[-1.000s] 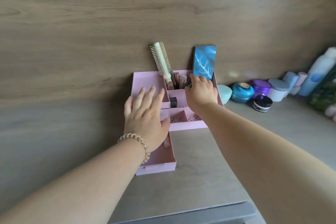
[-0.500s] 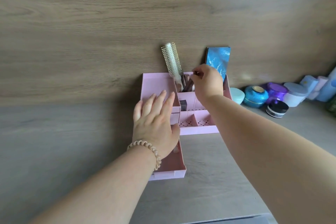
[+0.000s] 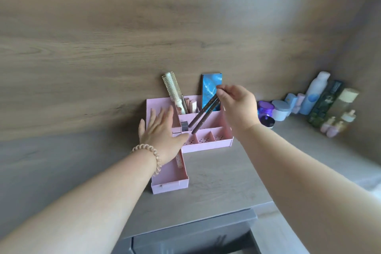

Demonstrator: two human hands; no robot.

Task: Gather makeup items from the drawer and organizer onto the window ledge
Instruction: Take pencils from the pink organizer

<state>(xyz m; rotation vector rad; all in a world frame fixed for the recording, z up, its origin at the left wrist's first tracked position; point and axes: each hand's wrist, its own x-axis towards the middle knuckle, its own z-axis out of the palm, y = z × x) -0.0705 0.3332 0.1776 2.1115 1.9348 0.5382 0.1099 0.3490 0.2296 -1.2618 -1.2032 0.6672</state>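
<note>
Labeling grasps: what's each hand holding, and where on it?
Right hand pinches two dark pencils by their upper ends. Left hand is open, holding nothing.

Both forearms are bare, no sleeves showing. The left wrist wears a beige spiral coil band [image 3: 155,159], just behind the left hand [image 3: 162,136].
</note>
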